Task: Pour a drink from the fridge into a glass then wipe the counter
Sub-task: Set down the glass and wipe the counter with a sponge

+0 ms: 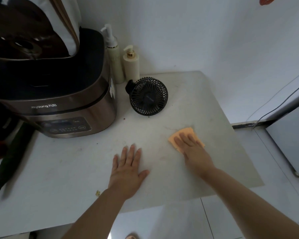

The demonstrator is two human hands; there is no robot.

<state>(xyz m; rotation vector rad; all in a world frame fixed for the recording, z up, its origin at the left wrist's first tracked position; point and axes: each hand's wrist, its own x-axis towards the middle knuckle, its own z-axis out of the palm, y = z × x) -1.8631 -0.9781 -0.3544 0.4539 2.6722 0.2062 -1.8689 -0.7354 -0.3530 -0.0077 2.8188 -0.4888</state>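
Observation:
An orange cloth (186, 132) lies flat on the white counter (205, 107), right of centre. My right hand (192, 149) presses down on the cloth with straight, spread fingers. My left hand (127, 169) rests palm-down on the bare counter to the left of it, fingers straight. No glass or drink is in view. A few small specks and faint stains mark the counter surface.
An open rice cooker (59, 94) fills the left of the counter. Two pump bottles (123, 61) stand against the wall, and a small black fan (148, 96) lies in front of them. A grey appliance (293, 144) with a cable stands right of the counter edge.

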